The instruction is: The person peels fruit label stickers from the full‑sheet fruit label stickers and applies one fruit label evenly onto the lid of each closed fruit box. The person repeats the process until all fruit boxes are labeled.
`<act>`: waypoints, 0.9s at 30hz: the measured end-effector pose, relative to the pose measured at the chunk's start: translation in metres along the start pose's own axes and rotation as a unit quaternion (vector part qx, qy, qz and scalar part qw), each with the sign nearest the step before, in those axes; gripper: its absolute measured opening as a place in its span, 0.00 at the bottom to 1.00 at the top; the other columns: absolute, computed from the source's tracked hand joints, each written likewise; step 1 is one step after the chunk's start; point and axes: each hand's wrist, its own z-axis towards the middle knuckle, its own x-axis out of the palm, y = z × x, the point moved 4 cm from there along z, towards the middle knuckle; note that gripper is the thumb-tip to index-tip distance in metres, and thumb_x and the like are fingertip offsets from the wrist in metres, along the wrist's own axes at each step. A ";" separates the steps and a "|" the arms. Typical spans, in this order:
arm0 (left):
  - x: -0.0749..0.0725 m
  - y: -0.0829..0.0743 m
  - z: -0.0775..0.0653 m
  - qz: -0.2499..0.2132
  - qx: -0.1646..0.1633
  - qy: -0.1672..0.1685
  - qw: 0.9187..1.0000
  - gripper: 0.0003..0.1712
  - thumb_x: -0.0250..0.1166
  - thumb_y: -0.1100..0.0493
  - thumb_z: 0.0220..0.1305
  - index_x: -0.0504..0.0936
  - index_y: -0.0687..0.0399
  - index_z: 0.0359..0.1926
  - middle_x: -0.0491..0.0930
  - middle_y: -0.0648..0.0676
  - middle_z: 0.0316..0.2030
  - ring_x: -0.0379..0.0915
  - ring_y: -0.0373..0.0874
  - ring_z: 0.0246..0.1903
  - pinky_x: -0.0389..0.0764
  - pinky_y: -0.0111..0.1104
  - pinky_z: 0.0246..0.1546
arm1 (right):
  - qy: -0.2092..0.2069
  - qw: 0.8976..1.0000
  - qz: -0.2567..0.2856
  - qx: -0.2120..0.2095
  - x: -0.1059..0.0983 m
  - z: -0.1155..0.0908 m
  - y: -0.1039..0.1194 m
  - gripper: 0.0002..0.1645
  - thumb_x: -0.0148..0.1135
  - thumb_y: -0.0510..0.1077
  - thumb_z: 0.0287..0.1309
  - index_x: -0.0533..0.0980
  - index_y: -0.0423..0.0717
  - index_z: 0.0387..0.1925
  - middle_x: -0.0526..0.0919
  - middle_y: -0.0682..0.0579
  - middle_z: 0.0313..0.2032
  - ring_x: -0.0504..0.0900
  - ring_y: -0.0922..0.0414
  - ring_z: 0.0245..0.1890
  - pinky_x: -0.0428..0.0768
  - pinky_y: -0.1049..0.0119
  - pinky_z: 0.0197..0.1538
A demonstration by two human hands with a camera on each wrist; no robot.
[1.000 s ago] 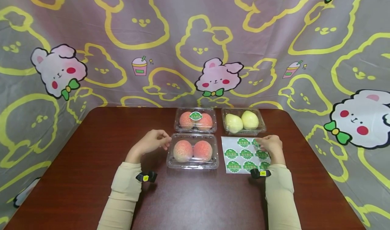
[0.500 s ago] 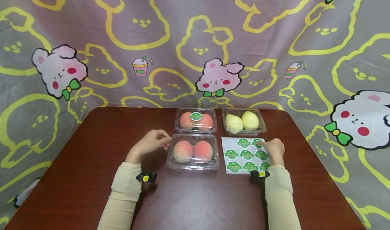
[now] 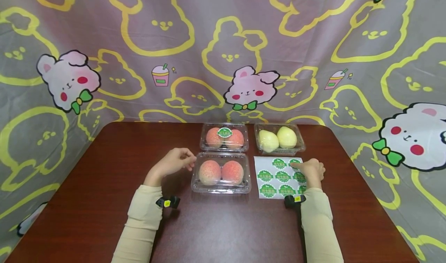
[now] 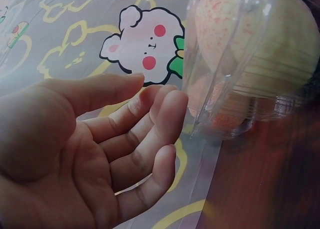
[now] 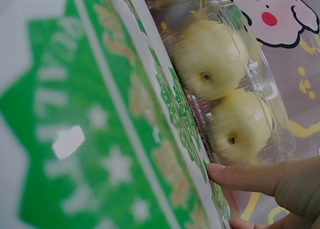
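A clear plastic box of two peaches sits at the table's middle. My left hand is at its left side, fingers loosely bent and holding nothing; in the left wrist view the fingertips are right at the box wall. To the right lies a white sheet of round green stickers. My right hand grips the sheet's upper right edge, the thumb laid on the top right sticker and the other fingers curled beside the edge. The hand and wrist camera cover part of the right sticker column.
Behind the front box stands another clear peach box with a green sticker on its lid. A clear box of two pale yellow pears stands behind the sticker sheet. A patterned curtain hangs along the brown table's far edge.
My right hand has turned and shifted slightly, its thumb now stretched across the top right sticker and the fingers more curled. The left hand and the boxes have stayed put.
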 end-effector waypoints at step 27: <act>-0.001 -0.001 -0.001 0.003 0.007 -0.001 1.000 0.11 0.59 0.58 0.68 0.81 0.64 0.40 0.83 0.60 0.31 0.83 0.48 0.31 0.81 0.41 0.46 | 0.115 0.973 0.201 0.015 -0.010 -0.007 0.001 0.15 0.64 0.40 0.55 0.70 0.38 0.41 0.74 0.55 0.22 0.77 0.61 0.19 0.79 0.66 0.26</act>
